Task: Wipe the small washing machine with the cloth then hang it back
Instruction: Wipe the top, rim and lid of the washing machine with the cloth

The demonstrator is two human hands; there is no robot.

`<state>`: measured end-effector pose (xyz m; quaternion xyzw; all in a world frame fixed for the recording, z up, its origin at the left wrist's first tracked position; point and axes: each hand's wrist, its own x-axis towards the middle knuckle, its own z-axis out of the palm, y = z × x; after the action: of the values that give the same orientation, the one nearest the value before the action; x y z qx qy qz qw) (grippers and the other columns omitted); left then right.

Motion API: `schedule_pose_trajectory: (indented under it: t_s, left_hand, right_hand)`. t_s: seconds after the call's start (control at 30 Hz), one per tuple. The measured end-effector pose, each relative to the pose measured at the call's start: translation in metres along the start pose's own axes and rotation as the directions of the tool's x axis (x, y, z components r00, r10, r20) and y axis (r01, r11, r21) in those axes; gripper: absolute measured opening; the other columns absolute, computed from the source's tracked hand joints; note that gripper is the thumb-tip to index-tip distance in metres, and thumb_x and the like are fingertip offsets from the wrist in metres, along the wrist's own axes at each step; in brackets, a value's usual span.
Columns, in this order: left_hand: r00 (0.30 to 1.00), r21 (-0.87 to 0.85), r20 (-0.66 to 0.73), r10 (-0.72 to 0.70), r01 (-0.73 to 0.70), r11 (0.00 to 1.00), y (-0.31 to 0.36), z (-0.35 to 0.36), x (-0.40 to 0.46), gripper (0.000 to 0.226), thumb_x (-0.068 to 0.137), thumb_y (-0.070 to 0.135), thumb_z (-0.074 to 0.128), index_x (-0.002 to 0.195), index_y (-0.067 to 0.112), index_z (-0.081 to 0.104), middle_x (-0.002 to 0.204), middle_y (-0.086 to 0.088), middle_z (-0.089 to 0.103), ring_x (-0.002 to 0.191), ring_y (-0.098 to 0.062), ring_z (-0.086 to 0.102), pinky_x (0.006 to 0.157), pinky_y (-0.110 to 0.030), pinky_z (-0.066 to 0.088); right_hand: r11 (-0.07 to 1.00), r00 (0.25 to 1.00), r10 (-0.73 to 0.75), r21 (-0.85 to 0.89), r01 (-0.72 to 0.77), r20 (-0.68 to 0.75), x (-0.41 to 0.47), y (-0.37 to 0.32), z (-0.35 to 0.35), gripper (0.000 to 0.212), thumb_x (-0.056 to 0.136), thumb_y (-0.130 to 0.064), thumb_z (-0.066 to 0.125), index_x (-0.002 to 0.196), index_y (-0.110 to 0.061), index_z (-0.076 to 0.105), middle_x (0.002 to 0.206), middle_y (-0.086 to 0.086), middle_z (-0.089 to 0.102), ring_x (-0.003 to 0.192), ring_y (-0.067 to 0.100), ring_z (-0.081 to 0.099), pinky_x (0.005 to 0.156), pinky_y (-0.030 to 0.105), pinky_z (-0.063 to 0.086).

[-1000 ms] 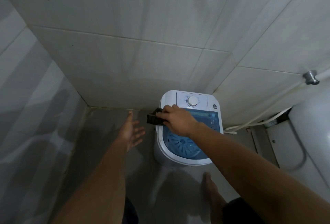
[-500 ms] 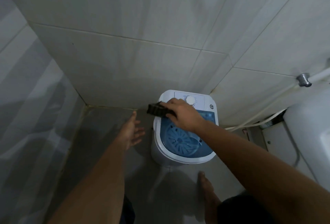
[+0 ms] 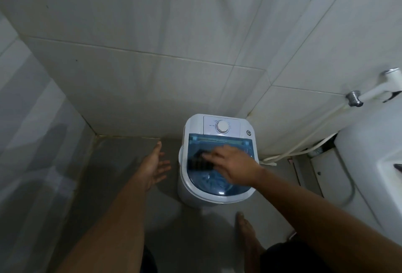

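My right hand (image 3: pixel 233 165) presses the dark cloth (image 3: pixel 199 162) flat on the washer's (image 3: pixel 195 194) blue lid (image 3: pixel 219 185), fingers blurred. Left hand (image 3: pixel 155 167) hangs relaxed, spread, beside it.

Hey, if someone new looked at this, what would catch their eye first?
First, the small white washing machine with its blue see-through lid, standing on the floor against the tiled wall. Next, the right hand pressing a dark cloth on that lid. The left hand hovers open beside the machine.
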<state>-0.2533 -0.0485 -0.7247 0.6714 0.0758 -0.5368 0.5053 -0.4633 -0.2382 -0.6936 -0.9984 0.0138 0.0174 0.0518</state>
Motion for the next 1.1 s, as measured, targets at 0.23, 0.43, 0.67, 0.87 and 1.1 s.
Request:
schedule_pose_trajectory:
  t_s: [0.23, 0.43, 0.67, 0.87, 1.1]
  left_hand:
    - [1.000, 0.058, 0.022, -0.003, 0.002, 0.998, -0.002, 0.008, -0.001, 0.057, 0.094, 0.063, 0.042, 0.131, 0.022, 0.058, 0.130, -0.007, 0.064, 0.113, -0.023, 0.063, 0.105, -0.045, 0.044]
    - [0.999, 0.099, 0.043, -0.015, 0.010, 0.995, -0.004, 0.009, 0.006, 0.058, 0.093, 0.063, 0.044, 0.130, 0.022, 0.060, 0.128, -0.004, 0.066, 0.112, -0.022, 0.064, 0.101, -0.044, 0.046]
    - [0.994, 0.097, 0.097, -0.047, 0.037, 0.995, -0.004, 0.021, 0.000, 0.042, 0.097, 0.056, 0.044, 0.115, 0.024, 0.065, 0.116, 0.002, 0.069, 0.106, -0.017, 0.063, 0.098, -0.041, 0.047]
    - [0.997, 0.116, 0.071, -0.017, 0.008, 0.993, -0.003, 0.026, 0.002, 0.042, 0.095, 0.057, 0.047, 0.104, 0.021, 0.068, 0.103, 0.002, 0.072, 0.098, -0.016, 0.064, 0.099, -0.041, 0.046]
    - [0.996, 0.104, 0.084, -0.006, -0.003, 0.995, -0.005, 0.028, 0.003, 0.042, 0.095, 0.056, 0.047, 0.102, 0.020, 0.067, 0.112, -0.002, 0.069, 0.113, -0.021, 0.061, 0.104, -0.042, 0.043]
  right_hand:
    - [0.849, 0.844, 0.528, 0.077, -0.523, -0.093, 0.024, -0.007, 0.028, 0.050, 0.098, -0.027, 0.054, 0.148, -0.023, 0.047, 0.133, 0.007, 0.056, 0.110, 0.033, 0.053, 0.090, 0.048, 0.048]
    - [0.989, 0.995, 0.088, 0.126, -0.083, -0.038, -0.022, -0.031, 0.029, 0.049, 0.094, -0.025, 0.060, 0.143, -0.023, 0.052, 0.131, 0.004, 0.058, 0.111, 0.027, 0.056, 0.093, 0.042, 0.048]
    - [0.670, 0.656, 0.742, 0.208, -0.713, -0.141, -0.024, 0.034, 0.028, 0.049, 0.097, -0.021, 0.052, 0.146, -0.018, 0.050, 0.129, 0.011, 0.056, 0.107, 0.037, 0.054, 0.089, 0.051, 0.051]
    - [0.890, 0.863, 0.456, 0.092, -0.446, -0.218, -0.021, -0.035, 0.053, 0.057, 0.084, -0.019, 0.065, 0.140, -0.019, 0.053, 0.126, 0.009, 0.058, 0.099, 0.036, 0.058, 0.078, 0.046, 0.049]
    - [0.831, 0.802, 0.545, 0.286, -0.477, -0.245, -0.045, 0.010, 0.025, 0.049, 0.096, -0.028, 0.048, 0.144, -0.017, 0.053, 0.125, 0.009, 0.058, 0.103, 0.031, 0.056, 0.088, 0.048, 0.052]
